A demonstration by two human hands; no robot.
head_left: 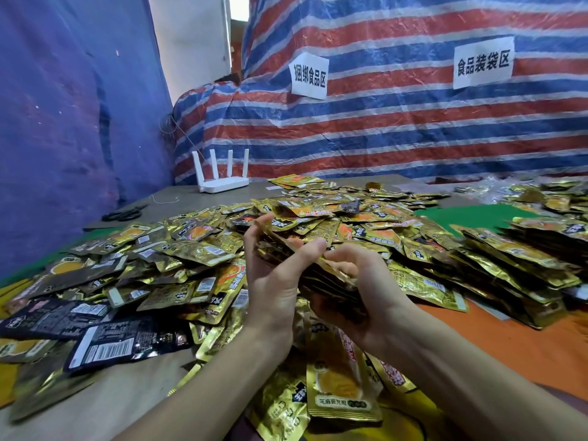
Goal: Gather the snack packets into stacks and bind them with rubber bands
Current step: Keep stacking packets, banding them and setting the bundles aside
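L hand [273, 281] grips stack of snack packets [331, 283], thumb over top | R hand [366, 297] curls round its near end | loose packets [152, 265] heaped left of L hand & beyond both

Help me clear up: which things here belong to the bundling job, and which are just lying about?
Job: stack, held in left hand and right hand; loose packets.
Lying about: router; scissors; signs.
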